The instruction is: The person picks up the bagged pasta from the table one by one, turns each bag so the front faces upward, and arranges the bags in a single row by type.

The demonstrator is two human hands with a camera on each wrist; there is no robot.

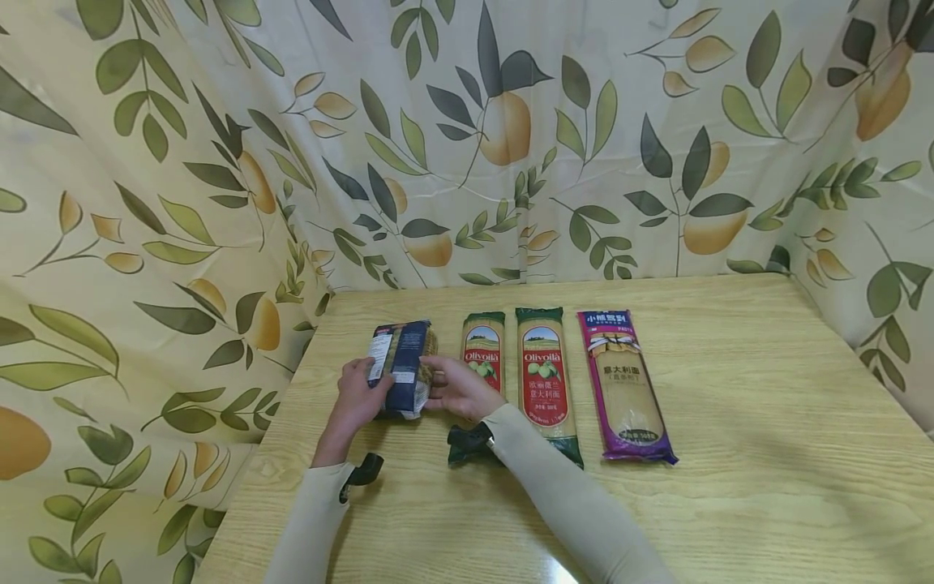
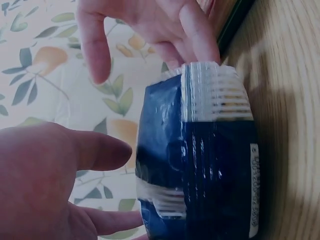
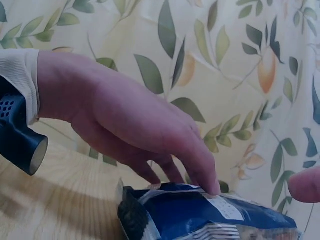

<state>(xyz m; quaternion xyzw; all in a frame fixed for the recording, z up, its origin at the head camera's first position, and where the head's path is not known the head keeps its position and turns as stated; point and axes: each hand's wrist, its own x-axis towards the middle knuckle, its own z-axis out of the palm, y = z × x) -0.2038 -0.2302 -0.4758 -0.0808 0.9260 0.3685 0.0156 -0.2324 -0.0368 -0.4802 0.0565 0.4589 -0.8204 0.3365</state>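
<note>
A dark blue bag (image 1: 405, 388) with a white label and a clear side showing yellowish pasta-like contents lies on the wooden table. At its left side is my left hand (image 1: 361, 395), thumb extended and apart from the wrap in the left wrist view, lower fingers beside the bag. My right hand (image 1: 467, 388) reaches in from the right; in the right wrist view a nearly straight finger (image 3: 202, 167) touches the top of the bag (image 3: 200, 215). Other fingertips of that hand are partly hidden behind the bag.
Right of the bag lie two green-and-red Olivoilà spaghetti packs, the nearer one (image 1: 483, 349) partly under my right arm, the other (image 1: 543, 373) beside it. A purple pasta pack (image 1: 627, 385) lies farther right. Leaf-patterned curtains (image 1: 452, 162) border the table (image 1: 766, 422) at the back and sides.
</note>
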